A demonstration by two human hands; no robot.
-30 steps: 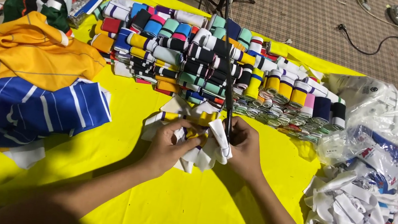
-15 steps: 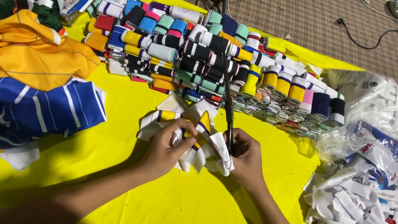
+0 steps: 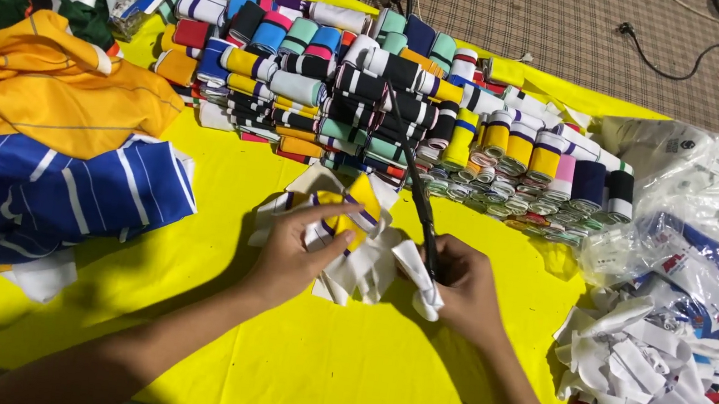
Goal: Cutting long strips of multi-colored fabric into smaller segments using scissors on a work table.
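The person stands at a table covered in a yellow cloth (image 3: pixel 338 373). The left hand (image 3: pixel 294 253) presses its fingers together on a small bundle of white and yellow fabric pieces (image 3: pixel 347 228), lying near the middle of the table. The right hand (image 3: pixel 464 283) is clamped around the handles of one pair of black scissors (image 3: pixel 416 191), blades pointing away toward the far edge, and it also pinches a white strip (image 3: pixel 423 283) against them.

Progress, as I judge it: a good share of the trimming looks done. A heap of white offcuts (image 3: pixel 640 373) sits at the right edge, and many rolled, striped fabric bands (image 3: pixel 364 93) are stacked in rows along the far edge (too many and too overlapped to count reliably; several dozen at least). What is left appears to be the bundle in hand.

Counted otherwise: one orange garment (image 3: pixel 44 90) and one blue striped garment (image 3: pixel 32 189) at the left edge, and two clear plastic bags (image 3: pixel 692 170) at the right.
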